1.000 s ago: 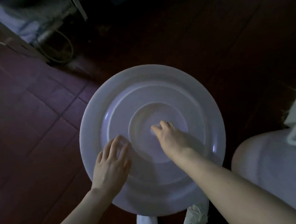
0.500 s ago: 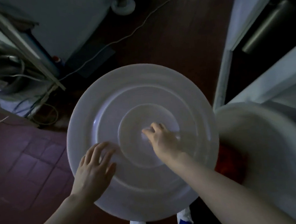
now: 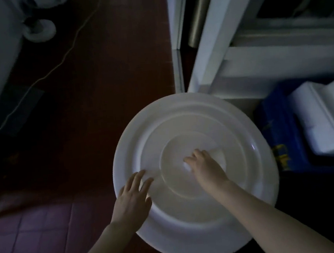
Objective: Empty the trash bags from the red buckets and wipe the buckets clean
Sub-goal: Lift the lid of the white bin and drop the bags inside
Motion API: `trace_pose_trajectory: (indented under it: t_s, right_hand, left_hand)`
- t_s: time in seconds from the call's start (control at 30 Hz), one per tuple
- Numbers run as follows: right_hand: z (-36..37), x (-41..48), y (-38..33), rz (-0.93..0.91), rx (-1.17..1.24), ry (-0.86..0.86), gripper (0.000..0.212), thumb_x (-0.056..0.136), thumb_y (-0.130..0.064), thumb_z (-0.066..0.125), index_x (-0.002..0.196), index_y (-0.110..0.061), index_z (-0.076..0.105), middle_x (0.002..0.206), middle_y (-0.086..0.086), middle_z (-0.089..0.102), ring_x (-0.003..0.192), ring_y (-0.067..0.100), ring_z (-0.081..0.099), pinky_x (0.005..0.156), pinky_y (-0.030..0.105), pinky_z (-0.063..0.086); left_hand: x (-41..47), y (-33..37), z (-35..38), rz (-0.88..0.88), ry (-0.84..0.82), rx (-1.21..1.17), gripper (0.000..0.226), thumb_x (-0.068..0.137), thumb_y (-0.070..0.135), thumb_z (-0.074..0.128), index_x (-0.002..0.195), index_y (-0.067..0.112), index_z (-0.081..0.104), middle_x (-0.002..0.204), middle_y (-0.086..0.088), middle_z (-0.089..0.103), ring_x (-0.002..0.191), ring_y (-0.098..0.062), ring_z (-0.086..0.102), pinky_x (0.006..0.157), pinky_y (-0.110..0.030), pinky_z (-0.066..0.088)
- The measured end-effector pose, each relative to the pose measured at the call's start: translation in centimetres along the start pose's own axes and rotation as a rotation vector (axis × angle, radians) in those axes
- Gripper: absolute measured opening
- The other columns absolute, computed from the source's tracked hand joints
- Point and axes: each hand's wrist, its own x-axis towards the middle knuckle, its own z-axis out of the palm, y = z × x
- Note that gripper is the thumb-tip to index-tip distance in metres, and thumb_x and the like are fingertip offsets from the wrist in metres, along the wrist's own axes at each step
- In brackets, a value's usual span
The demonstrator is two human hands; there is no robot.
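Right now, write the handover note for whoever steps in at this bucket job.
Left hand: open, flat on the near-left rim of the white round lid.
Right hand: at the lid's centre, closed on something pale, what it is cannot be told.
No red bucket or trash bag in view.
Done: nothing visible.
Left: empty the bags, wipe the buckets.

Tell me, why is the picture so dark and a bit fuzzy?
In the head view the room is dim: the floor is nearly black, and only the white lid looks bright, with a small glint near its right rim. The left hand, right hand and shelves look soft, slightly blurred.
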Motion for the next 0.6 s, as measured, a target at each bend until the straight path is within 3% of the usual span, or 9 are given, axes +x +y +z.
trace_pose_trajectory:
  t_s: [0.2, 0.6]
  right_hand:
    - [2.5, -0.1, 8.0, 0.157, 0.059, -0.053, 0.031, 0.097, -0.019, 0.041, 0.124, -0.02, 0.057, 0.116, 0.01, 0.05, 0.108, 0.029, 0.048, 0.083, 0.038, 0.046]
    - [7.9, 1.3, 11.9, 0.253, 0.09, -0.148, 0.026, 0.096, -0.017, 0.044, 0.118, -0.019, 0.057, 0.118, 0.01, 0.05, 0.11, 0.029, 0.049, 0.087, 0.037, 0.043]
  left_hand:
    - [5.7, 3.1, 3.6, 0.039, -0.16, 0.051, 0.063, 0.09, 0.031, 0.06, 0.148, 0.028, 0.035, 0.16, -0.001, 0.016, 0.145, -0.021, 0.022, 0.104, -0.039, 0.044]
    - [10.2, 3.2, 8.7, 0.012, -0.387, 0.216, 0.073, 0.094, 0.035, 0.051, 0.154, 0.034, 0.009, 0.16, 0.001, 0.016, 0.146, -0.019, 0.015, 0.109, -0.037, 0.036]
